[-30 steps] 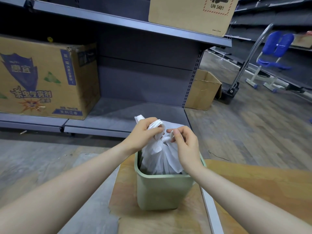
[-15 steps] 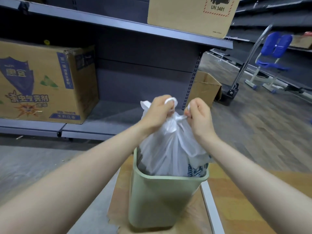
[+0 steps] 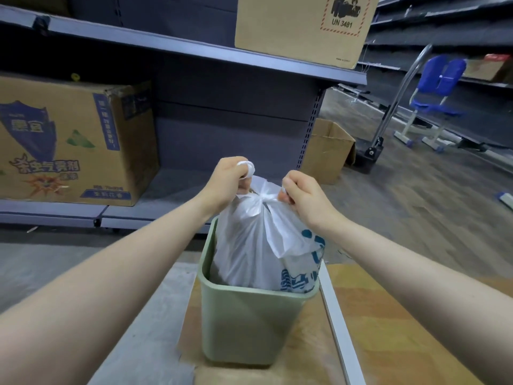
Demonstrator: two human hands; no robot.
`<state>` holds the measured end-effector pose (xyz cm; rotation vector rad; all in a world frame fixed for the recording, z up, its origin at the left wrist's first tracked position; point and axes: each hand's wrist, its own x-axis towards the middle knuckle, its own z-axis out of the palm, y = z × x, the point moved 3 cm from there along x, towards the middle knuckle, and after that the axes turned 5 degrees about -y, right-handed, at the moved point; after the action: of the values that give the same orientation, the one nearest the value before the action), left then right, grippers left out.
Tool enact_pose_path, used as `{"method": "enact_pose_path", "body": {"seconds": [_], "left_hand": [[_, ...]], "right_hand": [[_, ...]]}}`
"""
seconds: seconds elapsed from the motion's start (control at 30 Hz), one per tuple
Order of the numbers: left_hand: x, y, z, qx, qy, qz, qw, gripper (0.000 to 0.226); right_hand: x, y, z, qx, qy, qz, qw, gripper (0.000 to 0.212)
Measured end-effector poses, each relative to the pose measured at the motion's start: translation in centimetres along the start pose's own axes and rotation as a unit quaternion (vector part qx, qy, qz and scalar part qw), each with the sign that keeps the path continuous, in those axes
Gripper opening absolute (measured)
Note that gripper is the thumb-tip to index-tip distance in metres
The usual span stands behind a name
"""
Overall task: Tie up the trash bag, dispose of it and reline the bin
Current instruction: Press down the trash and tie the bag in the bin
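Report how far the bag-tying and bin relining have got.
Done: the white trash bag's top is gathered into a twisted neck. In hand: the left hand and right hand each grip a bag ear, pulling the knot apart sideways. Left: the bag sits inside the green bin; lifting out, disposal and relining remain. No new liner is visible.

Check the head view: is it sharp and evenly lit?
Head view: white plastic trash bag, pale green plastic bin and both hands sharp; forearms stretched by wide-angle distortion; shelf recess at upper left dark; far right floor slightly smeared.
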<state>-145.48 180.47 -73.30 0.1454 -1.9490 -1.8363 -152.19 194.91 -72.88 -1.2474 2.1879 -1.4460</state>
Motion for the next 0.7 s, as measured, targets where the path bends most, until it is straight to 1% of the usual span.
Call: {"method": "enact_pose_path", "body": {"seconds": [0.07,0.17,0.27,0.33,0.37,0.4,0.43,0.47,0.5,0.53,0.57,0.63,0.7], "left_hand": [[-0.6,0.0,-0.1,-0.003,0.005,-0.005,1.0,0.037],[-1.6,0.7,0.0,0.001,0.002,0.003,1.0,0.032],[-3.0,1.2,0.7,0.035,-0.047,0.042,0.997,0.029],[-3.4,0.7,1.1,0.024,-0.09,0.042,0.995,0.029],[-3.4,0.5,1.0,0.015,-0.108,0.039,0.993,0.034],[-3.3,0.1,0.8,0.009,-0.121,0.034,0.992,0.045],[-3.3,-0.2,0.5,0.002,-0.122,0.024,0.992,0.057],[-3.1,-0.6,0.2,-0.01,-0.119,0.015,0.993,0.064],[-3.1,-0.8,-0.1,-0.014,-0.108,0.01,0.994,0.065],[-3.3,-0.9,-0.2,-0.01,-0.1,0.011,0.995,0.061],[-3.3,-1.2,-0.3,0.015,-0.091,0.011,0.996,0.052],[-3.4,-1.7,-0.4,0.085,-0.078,0.015,0.993,0.042],[-3.4,-2.2,-0.6,0.119,-0.066,0.023,0.99,0.031]], "right_hand": [[-0.4,-0.3,0.5,-0.009,0.009,-0.007,1.0,0.031],[-0.9,-0.8,0.9,0.039,0.032,0.015,0.999,0.036],[-1.8,-1.1,1.4,0.103,0.037,0.053,0.993,0.035],[-2.4,-1.0,1.8,0.118,0.042,0.073,0.989,0.034],[-2.6,-1.0,2.0,0.129,0.045,0.083,0.987,0.034],[-2.7,-0.9,2.1,0.14,0.05,0.094,0.984,0.033],[-2.8,-0.8,2.2,0.15,0.056,0.106,0.981,0.031],[-2.9,-0.7,2.2,0.16,0.061,0.116,0.978,0.03],[-3.0,-0.7,2.3,0.171,0.066,0.124,0.975,0.029],[-3.1,-0.6,2.3,0.183,0.072,0.131,0.972,0.028],[-3.1,-0.5,2.4,0.191,0.077,0.134,0.969,0.026],[-3.2,-0.3,2.5,0.194,0.089,0.138,0.967,0.024],[-3.2,-0.1,2.9,0.19,0.093,0.141,0.967,0.021]]}}
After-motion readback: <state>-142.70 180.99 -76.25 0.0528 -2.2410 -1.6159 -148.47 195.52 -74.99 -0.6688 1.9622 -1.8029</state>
